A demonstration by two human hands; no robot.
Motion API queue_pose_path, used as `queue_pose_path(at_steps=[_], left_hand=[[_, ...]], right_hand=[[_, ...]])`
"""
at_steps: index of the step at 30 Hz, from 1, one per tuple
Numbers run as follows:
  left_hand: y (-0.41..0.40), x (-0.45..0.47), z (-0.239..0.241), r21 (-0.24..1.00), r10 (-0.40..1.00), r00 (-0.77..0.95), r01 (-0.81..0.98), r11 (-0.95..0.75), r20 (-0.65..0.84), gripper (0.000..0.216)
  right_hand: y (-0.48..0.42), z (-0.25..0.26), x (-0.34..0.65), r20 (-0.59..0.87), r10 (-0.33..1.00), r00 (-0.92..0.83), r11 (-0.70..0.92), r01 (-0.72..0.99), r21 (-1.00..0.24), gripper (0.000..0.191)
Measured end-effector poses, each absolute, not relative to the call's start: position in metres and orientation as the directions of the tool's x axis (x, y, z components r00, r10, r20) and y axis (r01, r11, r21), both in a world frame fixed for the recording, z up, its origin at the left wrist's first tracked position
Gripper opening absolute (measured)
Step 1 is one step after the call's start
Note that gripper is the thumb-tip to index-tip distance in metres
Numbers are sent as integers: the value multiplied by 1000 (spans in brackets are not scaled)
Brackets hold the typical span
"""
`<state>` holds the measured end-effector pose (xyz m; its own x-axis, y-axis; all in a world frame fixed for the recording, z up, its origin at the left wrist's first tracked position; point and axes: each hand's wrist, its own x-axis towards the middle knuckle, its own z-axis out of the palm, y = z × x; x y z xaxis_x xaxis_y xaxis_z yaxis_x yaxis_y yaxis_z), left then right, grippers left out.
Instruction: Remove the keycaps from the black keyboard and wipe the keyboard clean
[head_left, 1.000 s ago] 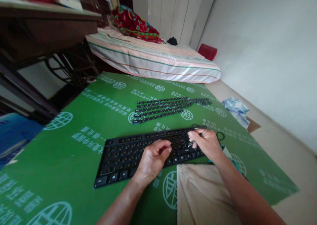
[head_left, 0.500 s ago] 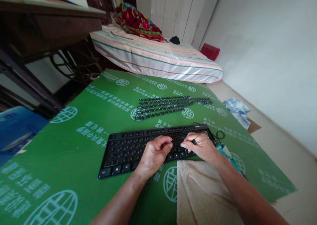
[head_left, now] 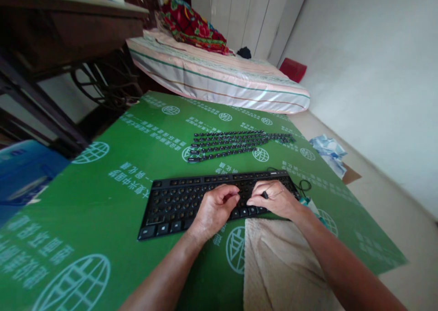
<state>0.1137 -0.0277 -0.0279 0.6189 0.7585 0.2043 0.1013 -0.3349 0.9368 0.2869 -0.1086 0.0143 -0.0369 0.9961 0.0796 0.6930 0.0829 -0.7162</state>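
From where I stand, the black keyboard point(head_left: 186, 201) lies flat on the green desk point(head_left: 112, 238), turned a little askew, with most of its keys missing their caps and only a few along the near edge wearing theirs. Over it, the left hand point(head_left: 219, 206) is drawn narrow, thumb and forefinger nearly meeting above the middle of the board; whether anything sits in that pinch I cannot tell. The right hand point(head_left: 273, 197) is curled just beside it, seeming to hold a small dark piece point(head_left: 265, 194), too small to name. The keyboard looks light for its length, and stiff, probably hard plastic with a little flex; I'd take it by the solid frame at the two short ends, away from the bare key seats, which look like the delicate part. Beyond it, the loose keycaps point(head_left: 226, 143) lie in close rows, and those must weigh almost nothing: hard, smooth, apt to skid if a sleeve brushes them. A fingertip pinch on opposite sides would suit them best, one at a time. The thin cable point(head_left: 304, 180) looping off the right end looks soft and could snag, while the tan cloth point(head_left: 284, 260) nearby is plainly limp.
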Motion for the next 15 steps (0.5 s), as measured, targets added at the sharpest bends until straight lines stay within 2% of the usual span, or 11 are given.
queue_pose_path(at_steps=[5,8,11,13,15], left_hand=[[-28,114,-27,936,758,619,100,-338,208,13],[-28,114,-26,934,753,624,100,-342,209,13],[-29,113,-26,935,753,628,111,-336,196,13],[-29,113,-25,932,749,633,115,-345,199,13],[-30,113,-25,921,734,644,117,-373,216,13]], right_hand=[[-109,10,286,97,995,27,50,700,-713,28],[-110,14,284,117,992,40,42,782,-622,32],[-113,17,283,84,992,94,-37,852,-522,32],[-116,14,282,51,987,154,-102,833,-543,27],[-118,9,280,40,975,218,-148,773,-617,24]])
